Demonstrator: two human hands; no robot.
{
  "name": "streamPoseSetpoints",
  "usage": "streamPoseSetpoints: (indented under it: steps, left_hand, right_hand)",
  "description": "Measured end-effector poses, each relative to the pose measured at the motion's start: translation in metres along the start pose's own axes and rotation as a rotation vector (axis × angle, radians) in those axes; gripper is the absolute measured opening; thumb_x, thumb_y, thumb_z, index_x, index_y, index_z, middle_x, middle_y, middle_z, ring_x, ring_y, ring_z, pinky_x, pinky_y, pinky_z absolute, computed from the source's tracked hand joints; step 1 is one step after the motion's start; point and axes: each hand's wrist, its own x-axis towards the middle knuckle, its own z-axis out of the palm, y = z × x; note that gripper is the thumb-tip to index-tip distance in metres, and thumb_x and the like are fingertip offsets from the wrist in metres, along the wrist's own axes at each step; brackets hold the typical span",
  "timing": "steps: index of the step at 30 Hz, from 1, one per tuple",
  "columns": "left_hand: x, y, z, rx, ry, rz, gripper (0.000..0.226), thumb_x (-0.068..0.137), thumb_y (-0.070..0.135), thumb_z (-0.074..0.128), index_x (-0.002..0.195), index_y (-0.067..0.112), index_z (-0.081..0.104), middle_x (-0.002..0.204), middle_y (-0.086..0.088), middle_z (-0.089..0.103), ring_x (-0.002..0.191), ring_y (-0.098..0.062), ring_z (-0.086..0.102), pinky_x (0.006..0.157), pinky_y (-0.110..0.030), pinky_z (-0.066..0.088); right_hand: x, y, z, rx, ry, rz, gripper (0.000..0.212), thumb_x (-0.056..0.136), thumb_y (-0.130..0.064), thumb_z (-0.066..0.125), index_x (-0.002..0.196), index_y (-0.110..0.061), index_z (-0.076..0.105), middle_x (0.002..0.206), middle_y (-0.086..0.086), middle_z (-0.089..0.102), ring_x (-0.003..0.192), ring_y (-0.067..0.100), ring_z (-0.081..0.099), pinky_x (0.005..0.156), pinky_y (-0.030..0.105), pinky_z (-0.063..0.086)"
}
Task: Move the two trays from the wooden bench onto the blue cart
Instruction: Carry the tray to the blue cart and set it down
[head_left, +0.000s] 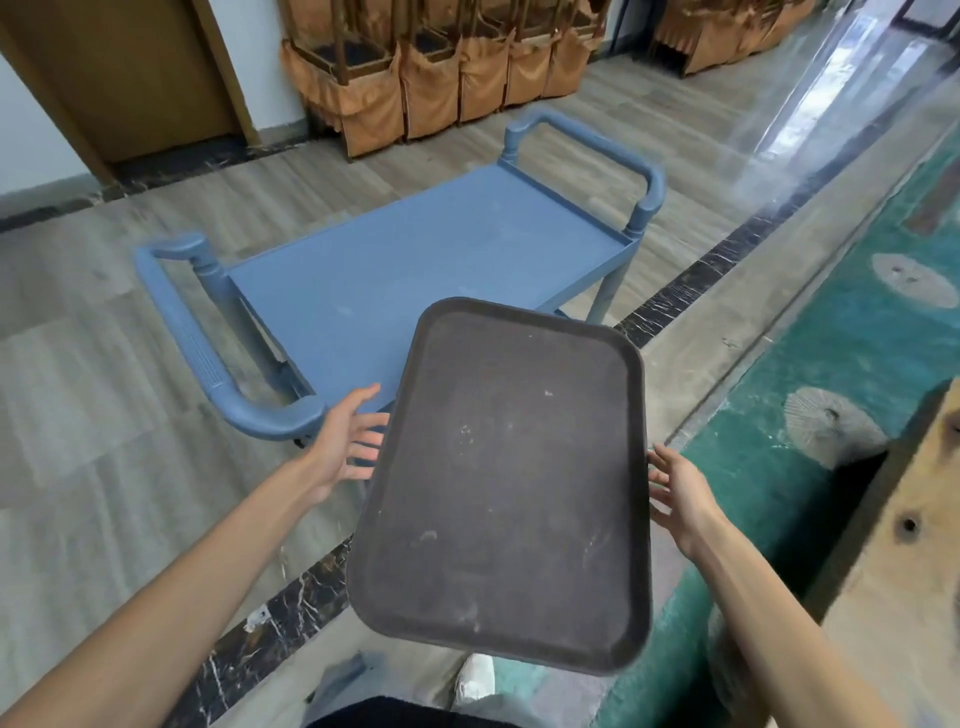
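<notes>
A blue cart (415, 260) stands on the grey floor (104, 441) of a hall, its top shelf bare, rounded handles at both ends. At the right edge, a corner of the wooden desk (904, 571) juts in above a teal carpet (831, 338); no second tray shows on it from here.

In front of the person, a dark rectangular tray (509, 483) is carried tilted, its far corner over the cart's near edge. The left hand (345, 441) is spread open against the tray's left rim, fingers reaching under it; the right hand (680, 493) is likewise open at the right rim, palm inward. Neither is closed around the rim.

With support that loose and the tray tilted, it could slide off the fingers and fall to the floor short of the shelf, or catch the near handle.

No brand, label or writing can be read anywhere.
</notes>
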Motion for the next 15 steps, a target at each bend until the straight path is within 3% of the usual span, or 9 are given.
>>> streamPoseSetpoints:
  steps: [9, 13, 15]
  left_hand:
    - [0.069, 0.083, -0.032, -0.078, 0.154, 0.066, 0.073, 0.081, 0.072, 0.044, 0.110, 0.010, 0.070, 0.087, -0.008, 0.059, 0.077, -0.022, 0.056, 0.072, -0.036, 0.046]
    - [0.106, 0.107, -0.066, -0.112, 0.209, 0.085, 0.073, 0.082, 0.072, 0.043, 0.104, 0.009, 0.072, 0.080, -0.008, 0.063, 0.070, -0.021, 0.058, 0.065, -0.034, 0.047]
    - [0.129, 0.120, -0.084, -0.143, 0.252, 0.087, 0.073, 0.081, 0.072, 0.044, 0.104, 0.009, 0.072, 0.075, -0.007, 0.064, 0.067, -0.021, 0.058, 0.063, -0.033, 0.045]
  right_hand:
    - [0.095, -0.114, 0.082, -0.125, -0.151, -0.060, 0.023, 0.087, -0.046, 0.051, 0.078, -0.030, 0.063, 0.064, -0.010, 0.058, 0.070, 0.011, 0.056, 0.069, 0.032, 0.039]
    - [0.133, -0.153, 0.135, -0.191, -0.216, -0.074, 0.019, 0.076, -0.047, 0.058, 0.075, -0.028, 0.063, 0.058, -0.009, 0.048, 0.060, 0.013, 0.044, 0.065, 0.032, 0.036]
    - [0.156, -0.173, 0.167, -0.234, -0.243, -0.074, 0.024, 0.082, -0.045, 0.057, 0.081, -0.024, 0.069, 0.060, -0.009, 0.058, 0.062, 0.013, 0.051, 0.064, 0.030, 0.040]
